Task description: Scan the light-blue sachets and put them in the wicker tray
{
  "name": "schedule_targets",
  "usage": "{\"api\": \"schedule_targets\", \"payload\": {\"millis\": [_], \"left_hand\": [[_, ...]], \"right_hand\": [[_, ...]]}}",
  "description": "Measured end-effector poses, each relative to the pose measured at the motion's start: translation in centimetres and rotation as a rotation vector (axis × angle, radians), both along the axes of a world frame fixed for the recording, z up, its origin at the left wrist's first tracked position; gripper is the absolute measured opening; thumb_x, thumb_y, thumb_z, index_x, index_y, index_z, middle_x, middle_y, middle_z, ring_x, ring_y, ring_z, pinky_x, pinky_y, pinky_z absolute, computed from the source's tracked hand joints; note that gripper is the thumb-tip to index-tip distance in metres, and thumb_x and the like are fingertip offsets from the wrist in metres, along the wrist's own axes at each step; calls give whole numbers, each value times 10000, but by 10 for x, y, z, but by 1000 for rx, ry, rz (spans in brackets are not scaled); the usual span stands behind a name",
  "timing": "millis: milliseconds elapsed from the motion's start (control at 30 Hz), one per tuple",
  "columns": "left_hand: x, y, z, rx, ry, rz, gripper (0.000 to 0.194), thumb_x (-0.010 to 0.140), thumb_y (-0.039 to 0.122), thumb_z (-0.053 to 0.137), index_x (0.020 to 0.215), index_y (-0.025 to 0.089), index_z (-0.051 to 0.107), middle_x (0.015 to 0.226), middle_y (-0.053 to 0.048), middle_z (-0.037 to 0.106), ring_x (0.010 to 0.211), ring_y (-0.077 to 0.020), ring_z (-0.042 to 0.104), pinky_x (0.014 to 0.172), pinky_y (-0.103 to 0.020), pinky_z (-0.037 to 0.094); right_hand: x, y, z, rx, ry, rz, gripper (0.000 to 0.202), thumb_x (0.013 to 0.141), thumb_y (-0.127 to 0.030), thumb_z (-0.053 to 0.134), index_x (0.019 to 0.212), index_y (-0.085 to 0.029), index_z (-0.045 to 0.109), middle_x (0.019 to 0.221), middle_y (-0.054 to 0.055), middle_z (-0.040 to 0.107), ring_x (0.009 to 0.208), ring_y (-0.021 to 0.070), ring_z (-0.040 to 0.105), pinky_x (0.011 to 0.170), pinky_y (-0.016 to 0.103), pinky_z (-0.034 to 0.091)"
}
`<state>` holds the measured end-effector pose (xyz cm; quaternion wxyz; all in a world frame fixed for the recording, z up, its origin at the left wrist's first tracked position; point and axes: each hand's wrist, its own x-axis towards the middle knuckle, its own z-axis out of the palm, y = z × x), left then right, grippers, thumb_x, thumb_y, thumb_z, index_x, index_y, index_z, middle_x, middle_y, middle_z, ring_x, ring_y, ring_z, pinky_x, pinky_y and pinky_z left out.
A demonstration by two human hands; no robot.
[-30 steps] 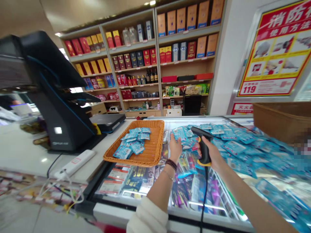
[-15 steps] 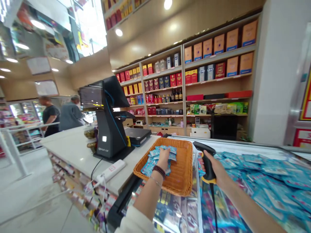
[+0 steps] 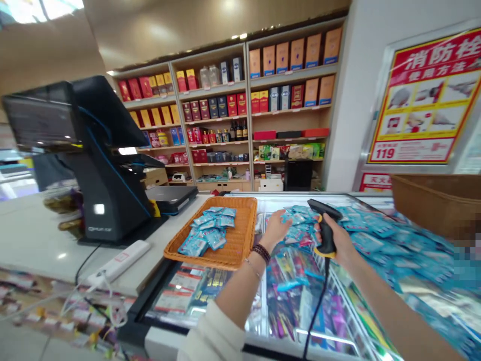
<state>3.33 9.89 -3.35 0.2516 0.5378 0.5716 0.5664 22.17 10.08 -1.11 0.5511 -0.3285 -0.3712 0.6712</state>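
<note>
My right hand (image 3: 338, 238) grips a black barcode scanner (image 3: 326, 235) with yellow trim, its cord running down toward me. To the left of it, my left hand (image 3: 276, 230), fingers apart, reaches over the freezer next to blue packets (image 3: 300, 215); I see nothing held in it. The orange wicker basket (image 3: 244, 240) lies left of my left hand, with several blue packets (image 3: 210, 228) on its left side. A larger heap of blue packets (image 3: 391, 240) spreads to the right, beyond the scanner.
The freezer holds colourful ice-cream packs (image 3: 296, 296) under my arms. On the counter (image 3: 33, 240) at left stand a cash register screen (image 3: 105, 165) and a white power strip (image 3: 118, 260). A brown box (image 3: 436, 205) appears at the right, partly over the heap. Shelves (image 3: 221, 118) stand behind.
My left hand has let go of the blue packets in the basket and moved right, over the freezer. The view has turned right; a brown box has come in there. The scanner stays in my right hand.
</note>
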Motion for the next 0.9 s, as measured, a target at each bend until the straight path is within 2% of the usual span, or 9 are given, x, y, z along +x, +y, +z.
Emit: {"api": "schedule_targets", "payload": {"millis": [133,200,300,433,533,600,667,767,900], "left_hand": [[35,7,-27,-185,477,83,562,920,319,703,1432,102,624,1494,-226,628,1467,-351,528,1252,-448,366],[40,11,-37,-249,580,123,580,935,342,683,1441,70,600,1504,-246,611,1484,-357,507,1253,-443,351],[37,19,-45,-304,604,154,619,920,348,706,1459,77,565,1508,-255,601,1483,-366,504,1235,-456,362],[21,27,-50,-260,448,183,875,699,219,897,1478,115,513,1460,-251,631,1435,-392,547,1212,-502,389],[9,23,-60,-125,113,200,906,652,125,885,1466,196,493,1398,-180,666,1188,-301,706,1051,-429,537],[4,19,-68,-53,-127,189,851,679,102,846,1442,233,490,1269,-118,715,950,-199,744,907,-346,588],[3,16,-75,-25,-278,160,705,698,109,834,1337,212,556,1037,-57,752,809,-156,724,843,-309,591],[4,14,-77,2,-336,160,385,704,163,864,1039,169,674,807,-33,726,798,-184,726,866,-338,593],[5,9,-71,45,-344,248,264,703,190,887,899,174,711,839,-67,749,900,-229,745,932,-383,596]], "right_hand": [[21,-2,-23,-33,-3,-87,266,890,-431,796,864,-189,687,577,-39,622,390,93,523,352,186,440],[22,-2,-34,-52,-13,-93,301,860,-452,827,849,-192,677,576,-40,625,389,91,524,355,187,439],[17,-1,-44,-75,-48,-90,327,841,-466,844,841,-190,667,580,-36,631,386,94,530,346,192,434],[6,0,-46,-59,-101,-60,326,855,-472,825,841,-186,669,581,-33,629,383,96,535,343,195,438],[-2,-4,-47,-36,-136,-11,336,850,-477,821,816,-186,657,579,-31,626,367,96,524,327,202,428],[-6,-8,-47,-21,-149,15,327,844,-468,824,824,-183,666,589,-26,635,371,99,534,327,205,431],[-8,-13,-47,1,-156,37,321,834,-464,833,841,-181,682,599,-22,642,382,103,547,334,206,442],[-9,-19,-47,27,-166,59,340,812,-482,848,848,-179,699,602,-18,641,381,106,547,333,213,446],[-8,-22,-46,34,-172,38,377,784,-513,864,795,-191,669,590,-15,636,379,108,543,331,214,441]]}}
